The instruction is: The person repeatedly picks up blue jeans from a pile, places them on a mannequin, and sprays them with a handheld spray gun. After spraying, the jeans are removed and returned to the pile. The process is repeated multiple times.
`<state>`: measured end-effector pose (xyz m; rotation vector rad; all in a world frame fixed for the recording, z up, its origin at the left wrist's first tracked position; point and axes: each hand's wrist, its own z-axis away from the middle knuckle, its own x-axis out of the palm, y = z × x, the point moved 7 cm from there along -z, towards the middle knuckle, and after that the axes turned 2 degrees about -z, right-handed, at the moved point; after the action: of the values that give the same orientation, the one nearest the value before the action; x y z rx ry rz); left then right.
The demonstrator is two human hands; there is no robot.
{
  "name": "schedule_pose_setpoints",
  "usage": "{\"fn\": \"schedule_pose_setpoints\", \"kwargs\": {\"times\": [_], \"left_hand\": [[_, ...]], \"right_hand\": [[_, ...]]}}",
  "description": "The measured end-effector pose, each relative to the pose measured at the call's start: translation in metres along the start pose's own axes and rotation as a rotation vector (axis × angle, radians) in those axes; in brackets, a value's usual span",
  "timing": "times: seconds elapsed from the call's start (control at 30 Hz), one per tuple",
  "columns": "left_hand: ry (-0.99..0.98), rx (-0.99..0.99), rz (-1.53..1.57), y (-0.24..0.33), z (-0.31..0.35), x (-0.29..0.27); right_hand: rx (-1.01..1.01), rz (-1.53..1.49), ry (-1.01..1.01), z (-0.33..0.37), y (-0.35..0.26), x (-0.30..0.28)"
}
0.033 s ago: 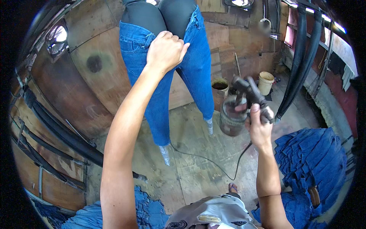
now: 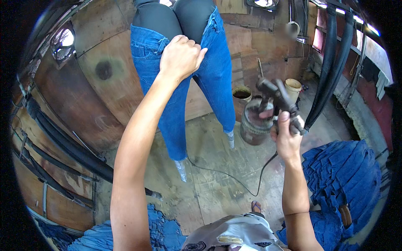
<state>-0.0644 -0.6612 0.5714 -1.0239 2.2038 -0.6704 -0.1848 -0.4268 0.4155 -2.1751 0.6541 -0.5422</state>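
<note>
Lying at the lower left, a heap of blue denim point(image 2: 165, 228) shows near thick black hoses point(image 2: 71, 142). The person's left hand point(image 2: 180, 58) rests on the front of blue jeans point(image 2: 171, 138), which stand upright on a dark leg-shaped form point(image 2: 157, 21), open at the fly. Its fingers curl together over the opening; their tips are hidden, so whether they pinch cloth cannot be told. Farther right, a thin hose point(image 2: 256, 195) loops across the floor toward the right hand point(image 2: 288, 140), near a brown bucket point(image 2: 240, 106). That hand's fingers wrap a dark spray gun point(image 2: 278, 94), held well apart from the jeans, with a murky, blurred jar point(image 2: 253, 131) apparently hanging beneath. More denim point(image 2: 339, 180) is piled at far right.

The step in hand seems to be steadying the jeans while the gun is held ready. The next move would probably call for a steady aim at the cloth, left hand clear of the nozzle.
</note>
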Motion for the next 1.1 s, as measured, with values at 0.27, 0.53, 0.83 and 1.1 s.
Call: {"fn": "schedule_pose_setpoints", "kwargs": {"times": [0.27, 0.53, 0.83, 1.1], "left_hand": [[0.070, 0.015, 0.028, -0.006, 0.005, -0.015], [0.092, 0.001, 0.041, -0.011, 0.011, -0.024], [-0.003, -0.065, 0.093, -0.014, 0.011, -0.014], [-0.061, -0.120, 0.056, -0.007, 0.005, -0.016]], "right_hand": [[0.209, 0.027, -0.140, -0.014, 0.037, -0.013], [0.549, 0.366, -0.318, 0.000, 0.104, -0.019], [0.074, -0.071, -0.143, -0.046, 0.020, -0.060], [0.560, 0.488, -0.472, 0.028, 0.158, -0.071]]}}
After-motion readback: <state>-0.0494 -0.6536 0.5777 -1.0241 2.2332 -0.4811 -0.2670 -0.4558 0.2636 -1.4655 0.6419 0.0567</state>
